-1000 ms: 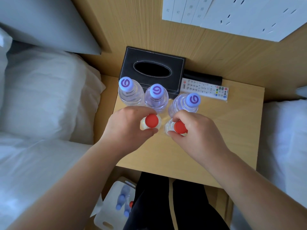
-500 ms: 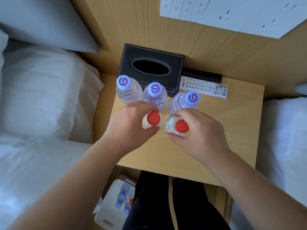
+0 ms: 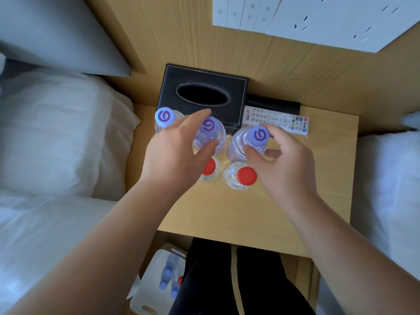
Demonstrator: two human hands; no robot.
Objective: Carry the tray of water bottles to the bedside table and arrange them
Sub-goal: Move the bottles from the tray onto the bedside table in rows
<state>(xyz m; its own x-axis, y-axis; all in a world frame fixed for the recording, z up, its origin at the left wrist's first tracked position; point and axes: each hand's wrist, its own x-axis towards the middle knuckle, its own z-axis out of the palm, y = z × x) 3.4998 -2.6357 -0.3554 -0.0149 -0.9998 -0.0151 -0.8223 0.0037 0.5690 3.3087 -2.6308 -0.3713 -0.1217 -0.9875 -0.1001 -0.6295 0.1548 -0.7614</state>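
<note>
At the centre of the frame, on the bedside table (image 3: 295, 208), five water bottles stand upright in a tight cluster: three with purple caps in a back row, at (image 3: 164, 117), (image 3: 208, 126) and (image 3: 258, 134), and two with red caps in front, at (image 3: 208, 167) and (image 3: 246, 176). The right hand (image 3: 286, 162) pinches the right purple-capped bottle just below its cap between thumb and fingers. The left hand (image 3: 175, 151) is spread, fingers reaching around the middle purple bottle, touching nothing that I can make out. Packed so close, a nudge to one bottle would likely topple its neighbour, and the left palm hanging over the left red cap could clip it. Behind the cluster sits one black tissue box (image 3: 204, 96), with one remote control (image 3: 276, 120) to its right. At the bottom left, a white tray (image 3: 147, 301) on the floor still carries a few bottles, perhaps three; they are too blurred to count.
</note>
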